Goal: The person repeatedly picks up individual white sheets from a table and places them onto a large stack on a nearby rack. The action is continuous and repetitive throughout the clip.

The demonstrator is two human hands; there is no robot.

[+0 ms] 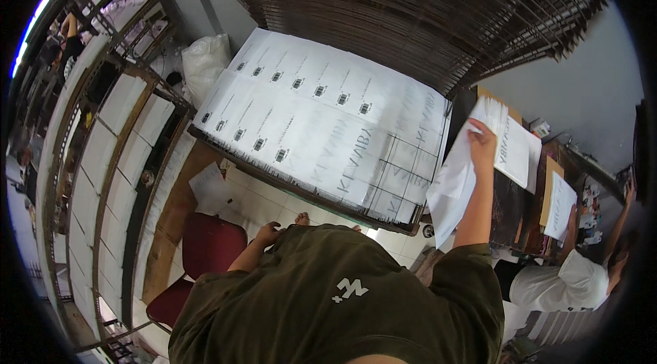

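Observation:
My right hand (483, 139) is closed on the edge of a white printed sheet (455, 183) at the right, which hangs down in a bend beside the rack. Just beyond it lies a stack of white printed sheets (518, 148) on the dark side table. My left hand (268, 234) hangs low near my waist, its fingers loosely apart with nothing visible in them. In front of me, large white printed sheets (274, 111) lie flat across a wide metal-framed drying rack (301, 198). Wire grid shows over their near right corner.
Many dark rack trays (410, 8) rise tilted above the far side. Shelving with white sheets (116, 193) stands at the left, near a red chair (212, 248). A white plastic sack (207, 63) sits at the back left. At the far right a person in white (568, 282) works at the table.

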